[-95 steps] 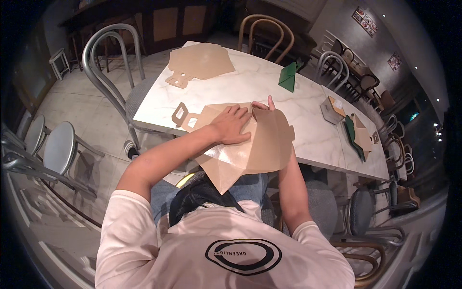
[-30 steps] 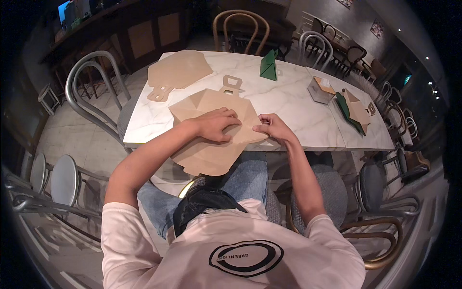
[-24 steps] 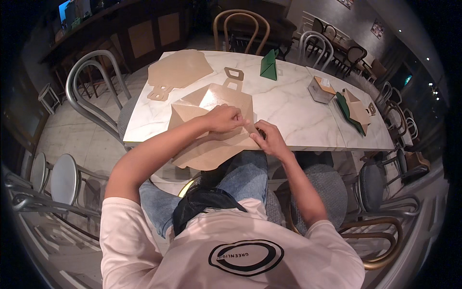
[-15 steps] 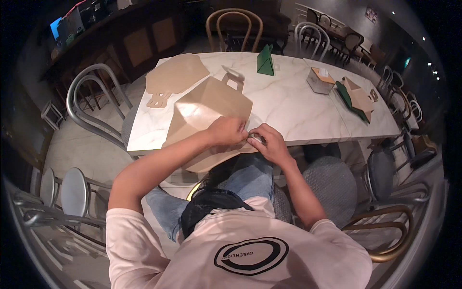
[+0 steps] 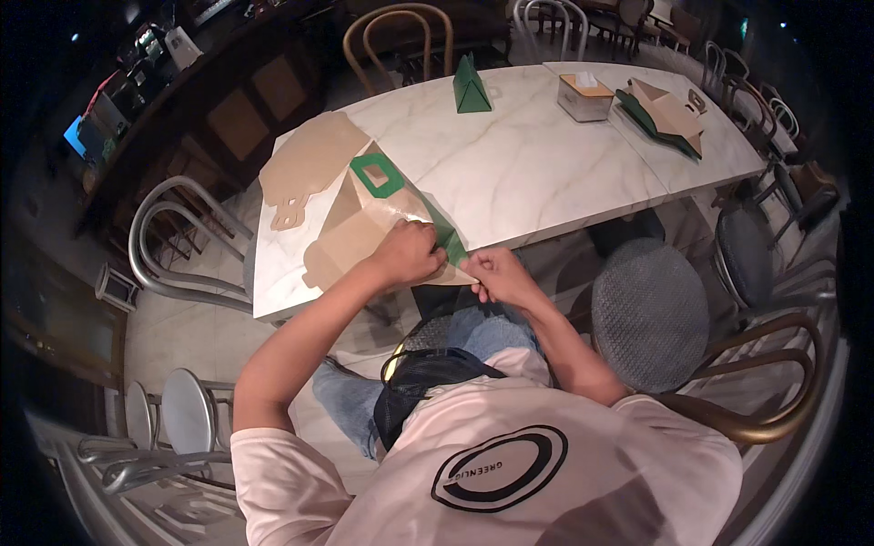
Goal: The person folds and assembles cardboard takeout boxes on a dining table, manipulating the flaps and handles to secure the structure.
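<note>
A partly folded cardboard box (image 5: pixel 341 232), brown inside and green outside, lies at the near left of the table and juts over its front edge. A green handle flap with a square cut-out stands at its far end. My left hand (image 5: pixel 411 251) is closed on the box's near part, its fingertips largely hidden. To the right of it, my right hand (image 5: pixel 499 276) pinches the box's near right corner between thumb and fingers. Green outer card shows between the two hands. A stack of flat brown cardboard blanks (image 5: pixel 314 159) lies just beyond the box.
The marble-topped table (image 5: pixel 537 173) reaches away to the right. On it stand a folded green box (image 5: pixel 472 86), a tissue box (image 5: pixel 584 97) and another half-opened green and brown box (image 5: pixel 669 118). A round grey stool (image 5: pixel 650 314) is at my right, a metal chair (image 5: pixel 187 246) at the left.
The box has been turned and folded further, so its green handle flap and side now show. My right hand has shifted its hold to the corner. The view has swung slightly.
</note>
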### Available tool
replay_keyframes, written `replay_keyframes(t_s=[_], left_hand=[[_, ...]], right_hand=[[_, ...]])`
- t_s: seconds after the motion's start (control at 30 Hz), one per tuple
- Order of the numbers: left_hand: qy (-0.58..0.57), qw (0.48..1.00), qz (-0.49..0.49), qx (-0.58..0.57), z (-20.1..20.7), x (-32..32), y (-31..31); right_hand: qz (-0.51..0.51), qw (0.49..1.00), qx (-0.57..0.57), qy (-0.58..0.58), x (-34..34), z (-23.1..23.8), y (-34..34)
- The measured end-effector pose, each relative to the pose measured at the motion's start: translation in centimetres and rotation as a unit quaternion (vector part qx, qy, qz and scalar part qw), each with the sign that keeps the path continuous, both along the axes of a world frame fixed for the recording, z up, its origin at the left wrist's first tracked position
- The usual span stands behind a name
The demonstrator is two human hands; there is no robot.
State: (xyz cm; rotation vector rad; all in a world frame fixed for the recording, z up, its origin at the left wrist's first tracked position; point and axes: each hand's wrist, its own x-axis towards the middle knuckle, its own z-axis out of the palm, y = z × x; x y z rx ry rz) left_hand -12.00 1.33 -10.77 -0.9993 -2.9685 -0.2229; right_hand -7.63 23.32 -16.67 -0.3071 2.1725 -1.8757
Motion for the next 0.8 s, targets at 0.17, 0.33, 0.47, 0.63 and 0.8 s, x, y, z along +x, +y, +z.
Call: replay_keyframes(t_s=[0.17, 0.33, 0.47, 0.63, 0.8], left_hand=[[-0.220, 0.973, 0.019, 0.058, 3.5, -0.2, 1.0], [-0.350, 0.870, 0.021, 0.347, 7.6, -0.5, -5.0], [-0.208, 0.889, 0.089, 0.399, 8.1, -1.7, -11.6], [-0.093, 0.867, 0.189, 0.451, 0.9, -2.8, -19.8], [-0.137, 0.654, 0.247, 0.702, -1.4, 1.6, -14.4]], right_hand=[[0.025, 0.977, -0.162, -0.135, 2.9, -0.7, 3.5], [-0.088, 0.982, -0.137, 0.099, 3.8, -1.3, 4.8], [-0.119, 0.936, 0.098, 0.317, 4.8, 0.7, 3.9], [-0.163, 0.911, 0.091, 0.367, 3.3, -1.0, 0.1], [-0.206, 0.935, -0.215, 0.194, 2.3, -1.5, 2.2]])
